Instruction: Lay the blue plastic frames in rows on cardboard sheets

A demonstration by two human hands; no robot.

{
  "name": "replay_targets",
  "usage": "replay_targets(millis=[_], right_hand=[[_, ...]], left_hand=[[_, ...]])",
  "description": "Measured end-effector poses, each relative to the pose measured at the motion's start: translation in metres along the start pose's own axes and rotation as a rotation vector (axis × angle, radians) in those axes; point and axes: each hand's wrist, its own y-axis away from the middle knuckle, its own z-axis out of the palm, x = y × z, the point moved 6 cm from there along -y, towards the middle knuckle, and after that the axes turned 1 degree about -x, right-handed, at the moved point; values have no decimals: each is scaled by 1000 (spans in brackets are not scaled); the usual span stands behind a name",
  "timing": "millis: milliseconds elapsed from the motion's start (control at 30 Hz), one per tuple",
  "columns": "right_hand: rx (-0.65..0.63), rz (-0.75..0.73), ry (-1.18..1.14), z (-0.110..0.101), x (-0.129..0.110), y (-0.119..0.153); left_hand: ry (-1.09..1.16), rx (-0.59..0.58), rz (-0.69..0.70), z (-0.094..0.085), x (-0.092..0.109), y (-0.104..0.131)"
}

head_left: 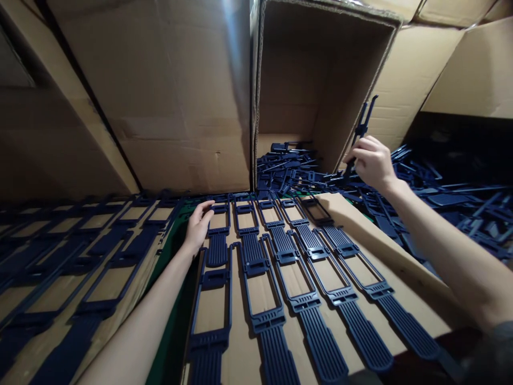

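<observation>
The right hand (371,160) is closed around a dark-blue buckle-like plastic strap piece (362,128), held up beyond the far right corner of the cardboard sheet (240,347), with its two thin prongs upward and its long axis steep, leaning slightly right. That axis stands across the lie of the ribbed strap pieces (323,339) on the sheet, which are flat in two rows, running from the far edge toward the near one. The right hand is the nearer to the held piece; the left hand (199,230) is well apart, at the far left corner, its fingers loosely curled at the frame of the leftmost far-row piece (217,250); whether they grip it I cannot tell. Past the far edge, a loose heap (288,170) of similar pieces fills the bottom of an open carton (296,69).
</observation>
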Motion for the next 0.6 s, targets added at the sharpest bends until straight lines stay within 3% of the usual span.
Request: replay_targets(millis=[167, 367, 467, 600], right_hand=[[-371, -99, 114, -10, -9, 24], [-668, 44, -8, 26, -25, 63], [-684, 92, -112, 39, -29, 74], [-594, 88, -273, 40, -28, 74]], left_hand=[[-5, 17, 22, -1, -1, -2], [-8, 1, 16, 0, -1, -2], [-19, 12, 16, 0, 0, -1], [9, 16, 14, 1, 0, -2]])
